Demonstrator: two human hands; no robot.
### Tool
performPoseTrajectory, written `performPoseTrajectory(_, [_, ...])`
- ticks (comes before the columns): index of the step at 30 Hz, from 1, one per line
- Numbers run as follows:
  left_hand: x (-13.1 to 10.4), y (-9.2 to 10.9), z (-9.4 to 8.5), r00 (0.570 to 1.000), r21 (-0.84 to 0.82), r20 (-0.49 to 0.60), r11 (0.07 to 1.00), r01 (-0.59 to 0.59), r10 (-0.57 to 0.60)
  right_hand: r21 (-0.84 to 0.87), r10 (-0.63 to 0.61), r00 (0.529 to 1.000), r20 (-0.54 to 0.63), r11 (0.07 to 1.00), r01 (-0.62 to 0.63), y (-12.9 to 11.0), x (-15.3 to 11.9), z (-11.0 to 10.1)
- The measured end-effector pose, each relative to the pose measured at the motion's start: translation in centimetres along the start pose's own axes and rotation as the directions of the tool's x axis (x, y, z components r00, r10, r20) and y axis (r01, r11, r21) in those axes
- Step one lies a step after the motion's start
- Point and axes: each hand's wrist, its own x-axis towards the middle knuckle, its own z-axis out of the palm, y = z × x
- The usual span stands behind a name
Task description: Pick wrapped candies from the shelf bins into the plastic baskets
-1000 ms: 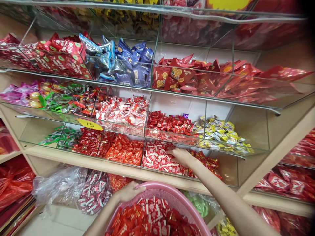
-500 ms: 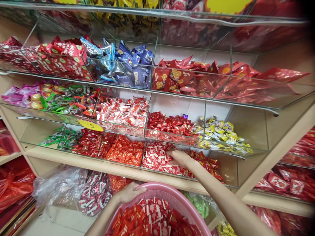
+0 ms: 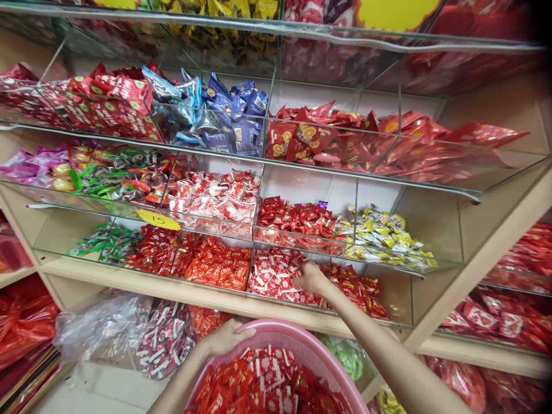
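Observation:
My left hand is closed on the left rim of a pink plastic basket, which sits low in front of me. Heaped inside are small wrapped candies, some orange-red, some red and white, some dark red. My right hand reaches into a bottom-shelf compartment of red-and-white wrapped candies. Its thumb and forefinger are apart at the pile; the other fingertips are partly hidden. Orange-red candies lie in the compartment to the left, and red-and-yellow ones to the right.
Clear dividers and glass fronts split the shelves into compartments. Above are red candies, yellow-and-white candies and blue packets. A yellow price tag reads 15. Below the wooden ledge lie plastic bags of sweets.
My right hand has shifted slightly right and down within the red-and-white candies, its thumb and forefinger now showing farther apart. My left hand and the basket stay put.

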Motion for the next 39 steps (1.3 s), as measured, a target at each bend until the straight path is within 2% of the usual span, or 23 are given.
performPoseTrajectory(3, [-0.1,0.0,0.0,1.000,0.011,-0.005,1.000,0.020,-0.020,-0.018,0.055,0.998,-0.010,0.998,-0.055,-0.1,0.2,1.0])
performPoseTrajectory(11, [-0.3,0.5,0.0,0.999,0.031,-0.018,0.999,0.033,-0.032,-0.074,0.036,0.999,0.024,0.997,-0.034,-0.3,0.8,2.2])
performPoseTrajectory(24, [-0.1,-0.2,0.1,1.000,-0.013,-0.008,1.000,0.001,-0.001,-0.078,-0.170,0.983,-0.061,0.983,0.166,0.3,0.0,3.4])
performPoseTrajectory(32, [-0.3,0.2,0.1,1.000,-0.013,-0.007,1.000,0.013,-0.013,-0.010,-0.111,0.994,-0.024,0.994,0.111,0.2,-0.3,2.2])
performPoseTrajectory(36, [-0.3,0.1,0.1,1.000,-0.014,-0.008,1.000,0.003,-0.003,0.123,-0.059,0.998,0.000,0.991,0.058,0.2,-0.7,1.4])
performPoseTrajectory(39, [-0.3,0.3,0.1,1.000,-0.015,-0.011,1.000,0.008,-0.008,0.224,-0.012,0.999,0.051,0.975,0.000,-0.2,-0.8,1.8])
